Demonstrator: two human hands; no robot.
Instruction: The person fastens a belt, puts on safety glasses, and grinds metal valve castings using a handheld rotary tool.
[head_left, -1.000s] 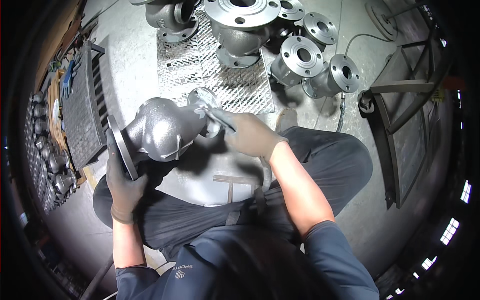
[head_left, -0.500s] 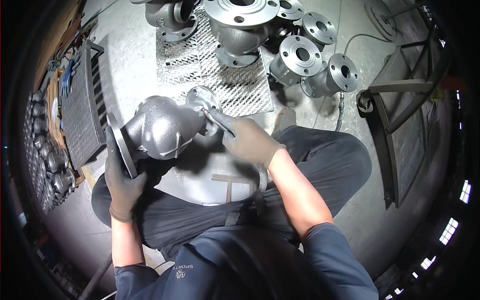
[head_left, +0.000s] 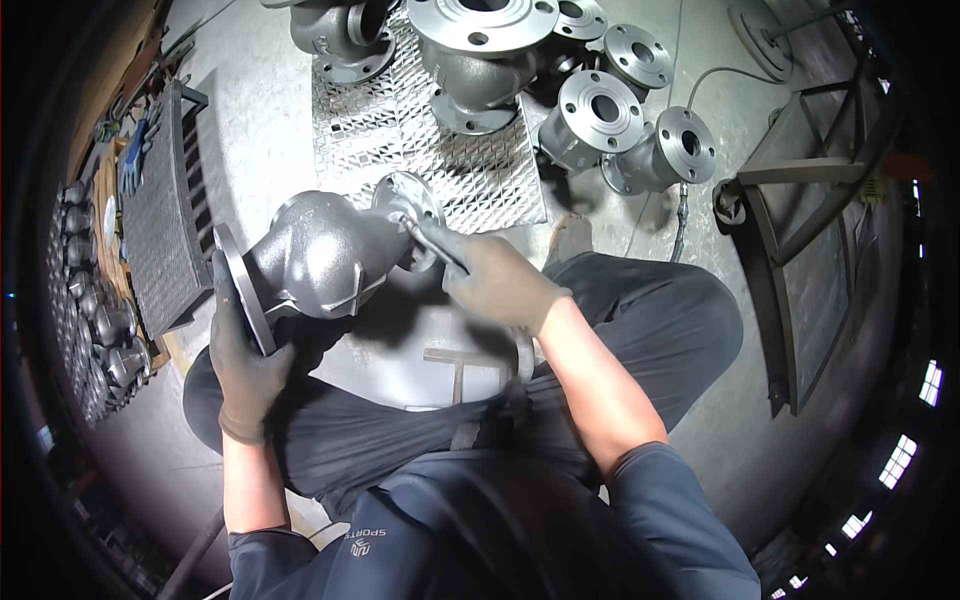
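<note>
A grey cast-metal valve body (head_left: 325, 255) with a round flange at each end lies tilted in front of me, over my left thigh. Around the rim of its near-left flange my gloved left hand (head_left: 245, 365) is closed, fingers behind the disc and thumb in front. My gloved right hand (head_left: 505, 280) grips a slim, rod-like metal tool (head_left: 437, 245). The tool's tip meets the neck of the casting, just beside the far flange (head_left: 412, 195). Most of the tool is hidden in the glove, so its exact kind does not show.
Several flanged castings (head_left: 603, 112) stand ahead to the right, and larger ones (head_left: 480, 75) rest on a patterned metal plate (head_left: 490, 195). A grated metal stand (head_left: 165, 220) is at left. At right leans a dark metal frame (head_left: 800, 260). A T-shaped bar (head_left: 458, 375) lies between my legs.
My right hand and the tool have shifted very slightly along the neck of the casting. The left hand and the valve body stay practically in place.
</note>
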